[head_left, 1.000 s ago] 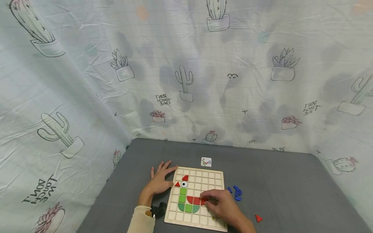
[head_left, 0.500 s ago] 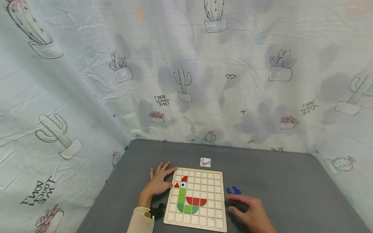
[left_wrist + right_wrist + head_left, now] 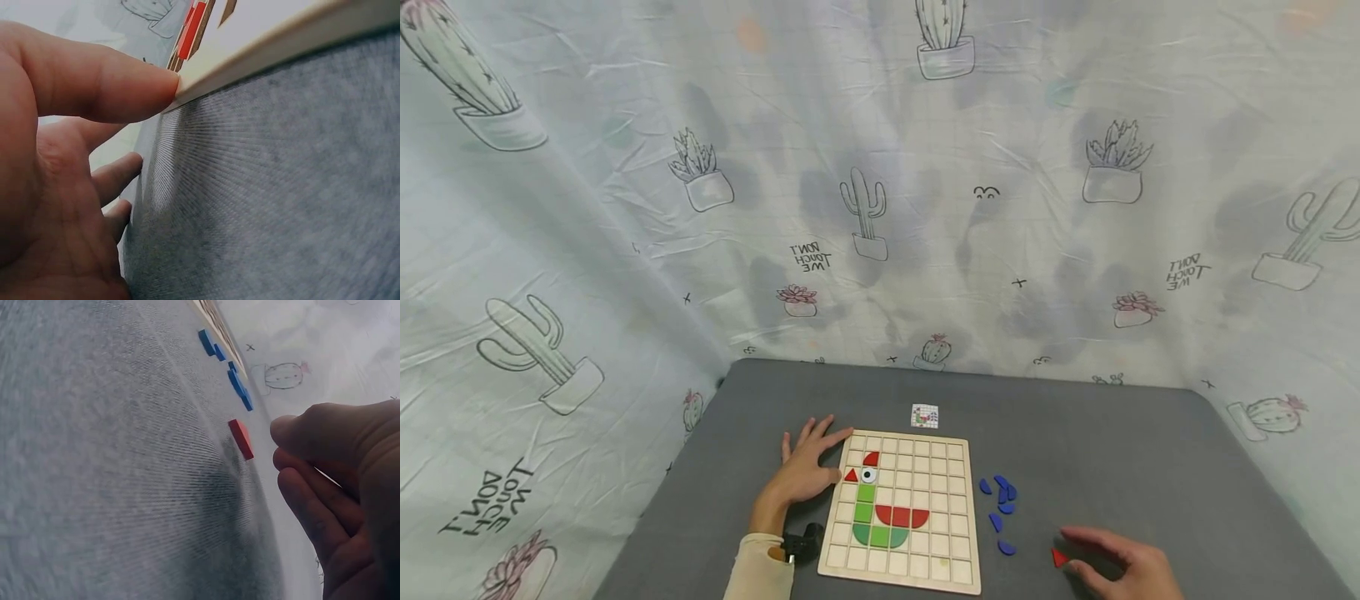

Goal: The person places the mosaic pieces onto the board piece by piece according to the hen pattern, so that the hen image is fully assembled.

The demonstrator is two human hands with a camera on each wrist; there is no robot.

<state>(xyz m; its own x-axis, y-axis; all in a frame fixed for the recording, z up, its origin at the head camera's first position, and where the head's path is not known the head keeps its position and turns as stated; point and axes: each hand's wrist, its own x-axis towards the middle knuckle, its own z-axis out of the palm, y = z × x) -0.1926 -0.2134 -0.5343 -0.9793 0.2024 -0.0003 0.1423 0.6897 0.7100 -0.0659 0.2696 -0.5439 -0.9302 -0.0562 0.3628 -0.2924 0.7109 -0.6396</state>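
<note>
A wooden grid board (image 3: 945, 525) lies on the grey table. It bears a red quarter-round piece (image 3: 871, 459), a red triangle (image 3: 851, 475), an eye piece (image 3: 868, 475), green squares (image 3: 866, 493), dark green quarter-rounds (image 3: 861, 533) and a row of red pieces (image 3: 902, 517). My left hand (image 3: 805, 471) has its fingers spread, thumb and index fingertip at the board's left edge; the left wrist view shows the thumb (image 3: 119, 84) against that edge. Right of the board, my right hand (image 3: 1123, 565) holds thumb and fingers apart beside a loose red triangle (image 3: 241, 439).
Several blue pieces (image 3: 1006, 492) lie scattered just right of the board, two of them nearer the front. A small printed pattern card (image 3: 925, 416) lies behind the board. A cactus-print curtain (image 3: 925, 208) hangs beyond the table (image 3: 1112, 458).
My right hand has left the red row on the board, passed over the blue pieces and come to the loose red triangle. The left hand has stayed at the board's edge.
</note>
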